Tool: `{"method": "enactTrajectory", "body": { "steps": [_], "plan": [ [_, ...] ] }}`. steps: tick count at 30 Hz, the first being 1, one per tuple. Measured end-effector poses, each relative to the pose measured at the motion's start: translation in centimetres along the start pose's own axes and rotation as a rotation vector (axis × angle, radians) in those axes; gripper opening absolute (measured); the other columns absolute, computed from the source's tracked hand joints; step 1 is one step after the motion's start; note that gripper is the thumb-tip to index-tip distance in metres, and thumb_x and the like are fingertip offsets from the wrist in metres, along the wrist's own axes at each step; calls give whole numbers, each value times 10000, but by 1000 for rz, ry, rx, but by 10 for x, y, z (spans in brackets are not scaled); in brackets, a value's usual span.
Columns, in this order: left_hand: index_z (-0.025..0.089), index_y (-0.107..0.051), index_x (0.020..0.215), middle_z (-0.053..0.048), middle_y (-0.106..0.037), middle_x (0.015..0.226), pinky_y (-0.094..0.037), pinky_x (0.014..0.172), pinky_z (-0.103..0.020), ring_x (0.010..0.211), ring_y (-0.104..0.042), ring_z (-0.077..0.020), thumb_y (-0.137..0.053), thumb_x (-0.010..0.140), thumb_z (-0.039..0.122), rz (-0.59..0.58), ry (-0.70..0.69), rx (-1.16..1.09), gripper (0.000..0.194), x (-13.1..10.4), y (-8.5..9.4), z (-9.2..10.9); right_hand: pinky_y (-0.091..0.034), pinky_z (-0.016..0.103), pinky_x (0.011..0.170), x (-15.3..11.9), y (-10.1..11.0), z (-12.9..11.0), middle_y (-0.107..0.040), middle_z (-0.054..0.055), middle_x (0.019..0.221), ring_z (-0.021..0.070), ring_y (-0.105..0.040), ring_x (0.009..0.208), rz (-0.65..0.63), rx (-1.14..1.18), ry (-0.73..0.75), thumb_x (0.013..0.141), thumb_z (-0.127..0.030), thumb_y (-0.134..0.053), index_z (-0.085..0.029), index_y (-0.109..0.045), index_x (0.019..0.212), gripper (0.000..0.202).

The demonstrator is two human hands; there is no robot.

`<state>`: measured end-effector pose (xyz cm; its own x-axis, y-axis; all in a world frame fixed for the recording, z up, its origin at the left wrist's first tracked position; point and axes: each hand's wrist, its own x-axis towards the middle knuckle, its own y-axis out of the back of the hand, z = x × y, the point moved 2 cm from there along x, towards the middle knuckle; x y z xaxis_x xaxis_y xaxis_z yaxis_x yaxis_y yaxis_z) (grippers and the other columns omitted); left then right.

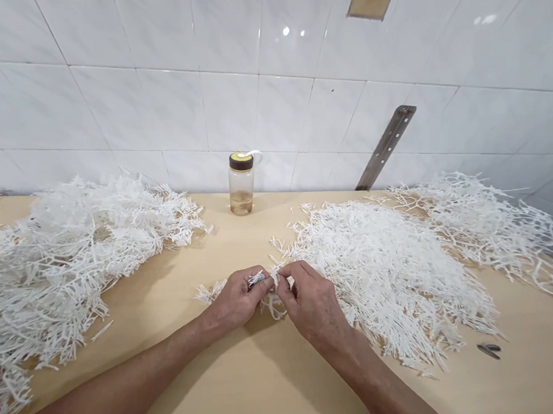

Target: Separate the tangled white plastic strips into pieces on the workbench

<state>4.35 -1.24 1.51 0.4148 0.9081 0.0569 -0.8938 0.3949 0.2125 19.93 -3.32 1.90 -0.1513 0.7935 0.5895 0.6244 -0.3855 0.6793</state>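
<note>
Near the middle of the table (254, 392), my left hand (238, 296) is closed, with a small bundle of thin white plastic sticks (256, 278) poking out above its curled fingers. Its thumb and fingertips also meet a white branched plastic strip (275, 275). From the other side, my right hand (315, 302) pinches that strip between thumb and finger. Part of the strip curls below the fingertips, and the rest is hidden by the hands. Just left of my left hand lies a small heap of white pieces (210, 291).
A large heap of short white sticks (389, 274) spreads to the right, with branched white strands (496, 220) behind it. Another heap (75, 243) covers the left side. A lidded jar (242, 189) stands near the tiled wall. Small dark metal clippers (489, 351) lie at right.
</note>
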Motion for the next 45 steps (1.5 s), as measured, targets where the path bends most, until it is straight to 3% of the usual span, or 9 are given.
{"method": "enactTrajectory", "body": {
  "steps": [5,10,13,16,22,29,36,40,45],
  "plan": [
    [155,-569,741,36,-442,592,-301,534,-227,556,-380,-97,-564,870,459,-36,-1,-54,331,-5,-3,-2,-422,285,578,9,22,26,-615,33,712,141,-531,556,209,-128,-213,867,-191,-530,-170,-590,810,85],
    [149,-595,777,45,-436,555,-271,485,-219,500,-348,-86,-566,852,481,25,39,-102,342,-5,-5,-6,-437,331,624,14,57,53,-593,1,624,159,-537,527,302,-180,-436,843,-277,-598,-177,-602,883,108],
    [147,-609,786,35,-475,578,-272,473,-212,494,-356,-80,-581,843,460,40,52,-96,320,-4,-5,-8,-451,346,632,13,63,53,-610,16,650,175,-561,555,361,-194,-476,825,-288,-634,-159,-605,944,178],
    [151,-599,774,31,-487,584,-275,462,-210,484,-364,-79,-595,834,456,41,71,-114,311,-4,-6,-10,-461,307,571,10,51,34,-635,28,700,155,-558,540,274,-44,-367,878,-319,-595,-163,-619,978,187],
    [166,-525,673,49,-414,523,-262,470,-214,483,-351,-82,-575,864,460,49,57,-69,354,-3,-6,-7,-496,273,637,2,19,-11,-676,55,973,133,-618,679,-141,177,-12,948,-229,-510,-202,-636,989,135],
    [167,-550,701,49,-411,533,-259,480,-223,488,-337,-85,-563,875,487,21,49,-70,364,-4,-7,-4,-483,294,681,2,18,-7,-682,44,861,162,-635,757,-163,112,7,954,-172,-470,-202,-622,922,158],
    [176,-487,660,43,-415,558,-277,505,-226,525,-353,-94,-543,895,453,15,-8,43,367,-6,-8,-2,-407,256,566,-3,11,-6,-625,13,812,124,-556,613,-194,25,-25,896,-117,-504,-192,-555,847,103],
    [172,-523,683,40,-432,561,-279,496,-220,522,-359,-91,-541,900,433,-23,-19,83,340,-10,-9,-2,-381,271,550,1,10,7,-599,34,766,144,-531,597,-48,-95,-52,886,-130,-463,-186,-538,812,119],
    [162,-605,798,19,-559,641,-321,462,-206,475,-396,-71,-590,866,477,26,34,-85,323,-7,-10,-9,-416,297,593,11,42,37,-605,25,689,152,-529,550,211,-136,-291,876,-242,-522,-188,-569,849,77]
  ]
}}
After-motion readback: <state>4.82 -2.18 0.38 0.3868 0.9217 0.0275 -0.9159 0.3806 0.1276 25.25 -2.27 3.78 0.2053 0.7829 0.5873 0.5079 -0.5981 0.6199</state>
